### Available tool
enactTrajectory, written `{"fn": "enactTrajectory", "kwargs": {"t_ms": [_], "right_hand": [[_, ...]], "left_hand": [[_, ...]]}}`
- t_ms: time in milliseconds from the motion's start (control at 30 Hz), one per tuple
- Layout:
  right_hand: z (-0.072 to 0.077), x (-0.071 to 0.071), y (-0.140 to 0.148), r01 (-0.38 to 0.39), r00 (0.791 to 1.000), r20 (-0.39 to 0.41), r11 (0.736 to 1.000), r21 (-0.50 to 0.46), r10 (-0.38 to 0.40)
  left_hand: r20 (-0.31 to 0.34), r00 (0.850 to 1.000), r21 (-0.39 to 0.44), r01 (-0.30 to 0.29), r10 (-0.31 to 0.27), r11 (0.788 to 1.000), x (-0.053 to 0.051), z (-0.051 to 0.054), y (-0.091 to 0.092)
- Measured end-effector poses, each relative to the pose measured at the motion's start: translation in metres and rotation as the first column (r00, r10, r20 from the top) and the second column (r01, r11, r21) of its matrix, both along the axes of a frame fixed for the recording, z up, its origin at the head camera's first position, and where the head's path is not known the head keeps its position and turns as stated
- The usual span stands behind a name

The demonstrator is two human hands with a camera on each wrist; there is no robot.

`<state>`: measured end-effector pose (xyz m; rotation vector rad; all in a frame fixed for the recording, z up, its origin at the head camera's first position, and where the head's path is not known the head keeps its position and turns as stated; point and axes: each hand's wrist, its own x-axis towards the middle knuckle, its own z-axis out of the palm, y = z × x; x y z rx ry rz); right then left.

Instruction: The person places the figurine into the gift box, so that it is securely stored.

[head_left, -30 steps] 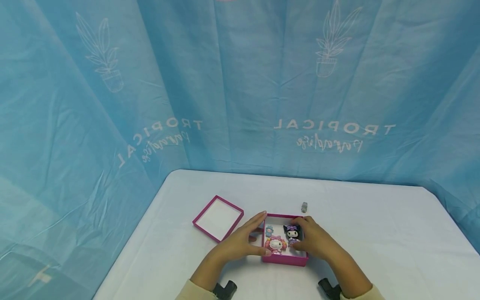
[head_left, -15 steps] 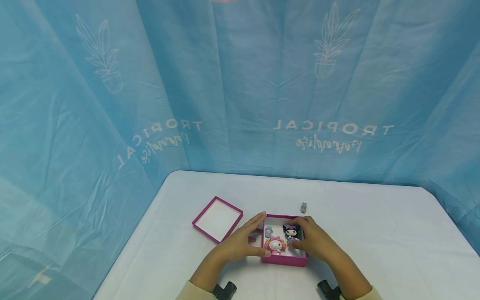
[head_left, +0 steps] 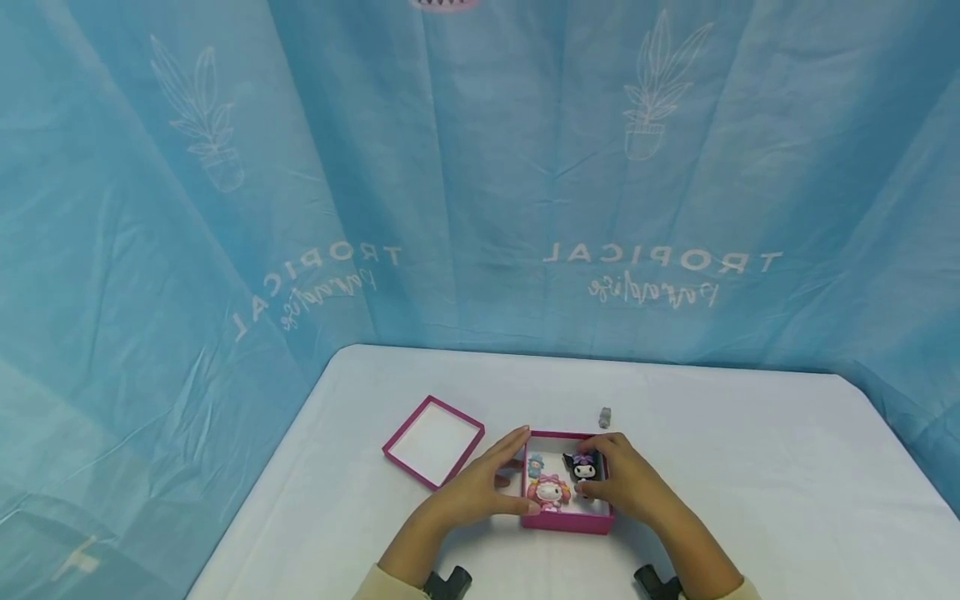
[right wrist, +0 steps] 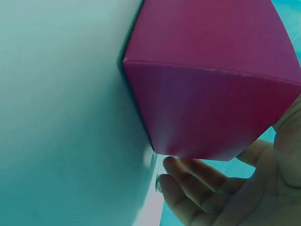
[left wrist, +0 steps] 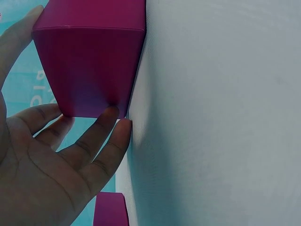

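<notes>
An open magenta box (head_left: 567,522) stands on the white table in the head view. My left hand (head_left: 480,493) grips its left side, thumb at the front wall and fingers toward the back corner. Inside the box, my right hand (head_left: 632,485) pinches a black-hooded, white-faced figurine (head_left: 585,472) between thumb and fingers. Left of it lie a pink figurine (head_left: 550,492) and a small blue figurine (head_left: 535,466). Both wrist views show mainly the outer walls of the box, with left fingers (left wrist: 89,141) touching its far edge; the figurines are hidden there.
The box lid (head_left: 435,442), white inside with a magenta rim, lies to the left behind the left hand. A small grey object (head_left: 605,417) sits beyond the box. Blue printed curtains (head_left: 480,167) hang behind the table.
The black-hooded figurine seems to have shifted slightly under my right fingers. My left hand keeps its grip on the box. The whole head view has drifted a little.
</notes>
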<state>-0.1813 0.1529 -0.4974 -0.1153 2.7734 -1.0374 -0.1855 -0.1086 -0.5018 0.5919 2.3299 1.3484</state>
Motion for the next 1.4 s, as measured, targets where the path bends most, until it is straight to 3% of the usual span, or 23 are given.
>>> {"fn": "enactTrajectory", "kwargs": {"t_ms": [500,1033,1400], "right_hand": [[0.003,-0.007,0.009,0.05,0.988,-0.138,0.99,-0.129,-0.068],[0.002,-0.02,0.025,0.11,0.977,-0.155,0.971,-0.213,-0.145],[-0.001,-0.037,0.034,0.135,0.985,-0.084,0.97,-0.203,-0.154]], "left_hand": [[0.006,1.0,0.002,-0.008,0.008,1.0,0.0,-0.003,0.0],[0.011,1.0,0.009,-0.012,0.012,1.0,0.0,-0.003,0.0],[0.002,1.0,0.015,-0.002,0.002,1.0,0.0,-0.002,0.0]]}}
